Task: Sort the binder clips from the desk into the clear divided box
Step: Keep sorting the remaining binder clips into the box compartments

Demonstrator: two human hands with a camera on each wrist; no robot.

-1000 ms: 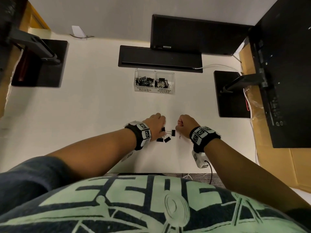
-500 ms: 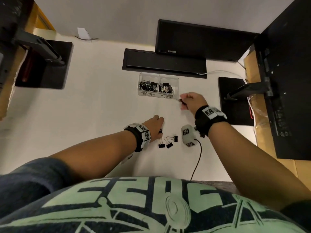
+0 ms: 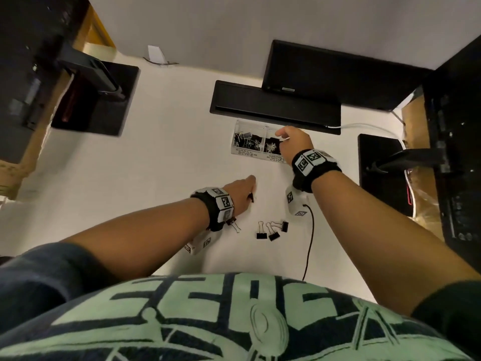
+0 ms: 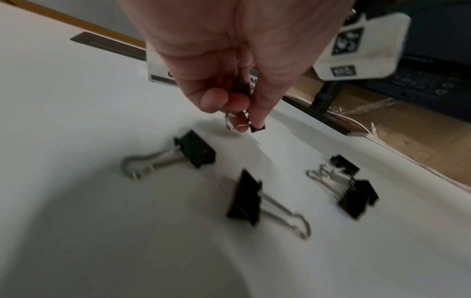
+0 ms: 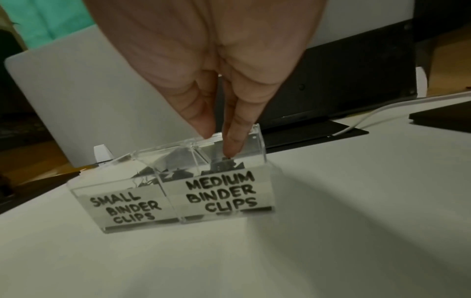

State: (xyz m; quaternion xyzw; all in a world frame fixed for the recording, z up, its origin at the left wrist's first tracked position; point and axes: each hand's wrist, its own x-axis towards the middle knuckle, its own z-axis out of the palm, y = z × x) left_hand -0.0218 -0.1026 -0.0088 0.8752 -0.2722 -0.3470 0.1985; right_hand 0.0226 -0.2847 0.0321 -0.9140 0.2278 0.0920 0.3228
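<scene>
Now, I start from the largest item: the white desk [image 3: 161,162] under both my hands. On it, directly below my right hand [image 3: 292,143], sits the clear divided box [image 5: 260,145], a transparent case with one partition and two handwritten labels on its front wall. The left compartment reads SMALL BINDER CLIPS, the right one MEDIUM BINDER CLIPS; both hold a dark tangle of black clips with silver wire handles. My right fingers [image 5: 235,129] point straight down into the medium compartment, fingertips drawn together just above the pile. Whether they hold a clip I cannot tell; the tips blur into the heap.

My left hand [image 3: 240,190] is nearer my body than the right, hovering low over the desk. Its thumb and fingertips are pinched on a small binder clip [image 4: 244,121], black body, wire loop showing below the fingertips.

Loose binder clips lie on the desk behind and beside the left hand: a group of three [image 3: 272,230] close together toward my right arm, handles splayed, and a single clip [image 3: 235,226] just beside my left wristband. All are black folded bodies with silver handles. The left wrist view is motion-blurred, so fine size differences are uncertain.
</scene>
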